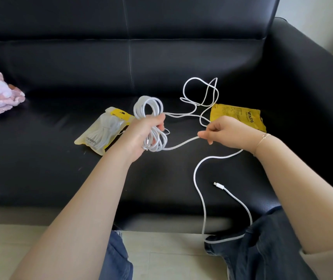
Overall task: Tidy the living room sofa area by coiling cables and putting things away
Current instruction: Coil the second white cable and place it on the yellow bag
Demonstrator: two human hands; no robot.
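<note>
Over the middle of the sofa [60,158] seat the left hand [141,134] grips the coiled white cable [148,107], its free run stretching rightward to the right hand [227,132], which pinches it just beside the coil, nearer the loose slack.

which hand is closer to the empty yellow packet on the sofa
Right. The right hand pinches the white cable directly in front of the empty yellow packet, overlapping its near edge in the view. The left hand, gripping the coil, is farther left.
</note>
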